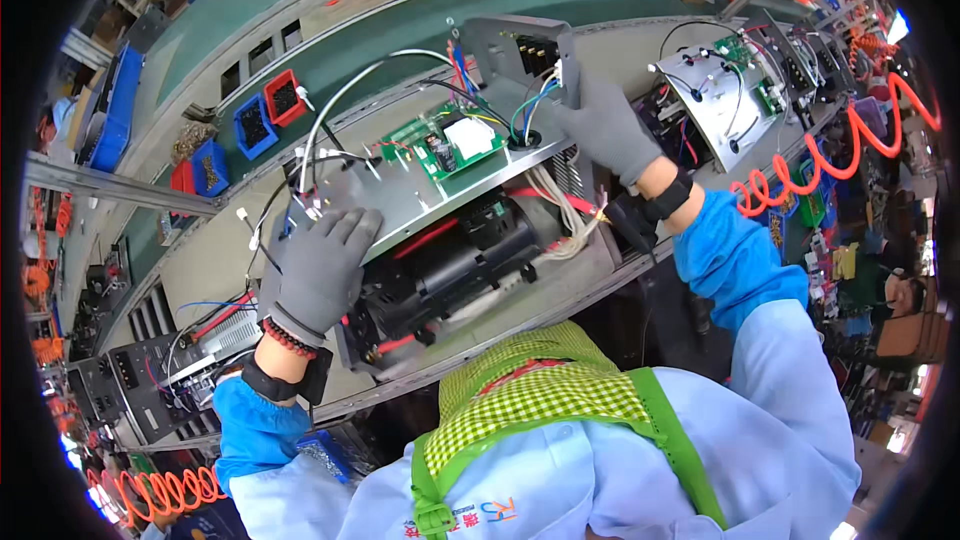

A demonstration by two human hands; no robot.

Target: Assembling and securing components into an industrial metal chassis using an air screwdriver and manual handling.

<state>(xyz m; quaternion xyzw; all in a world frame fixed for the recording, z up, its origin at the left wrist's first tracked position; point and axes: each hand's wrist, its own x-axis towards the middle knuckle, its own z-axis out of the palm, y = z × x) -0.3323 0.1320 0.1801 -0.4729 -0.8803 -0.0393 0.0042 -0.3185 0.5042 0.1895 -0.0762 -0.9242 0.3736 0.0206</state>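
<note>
A grey metal plate (385, 202) lies slantwise before me, with a green circuit board (440, 145) and several loose cables on it. My left hand (318, 270), in a grey glove, grips the plate's left end; its fingers lie over the top and the thumb is hidden. At the other end, my gloved right hand (610, 130) is closed round the corner where the plate meets an upright grey end panel (505, 50); its fingertips are partly hidden. Below the plate's near edge shows a black cylindrical unit (450, 275) with red and white wires beside it.
Small blue (255, 127) and red bins (285, 98) of small parts stand beyond the plate to the left. Another opened assembly (715, 100) is on the right, one more (165, 370) on the left. A coiled orange air hose (850, 155) hangs at right.
</note>
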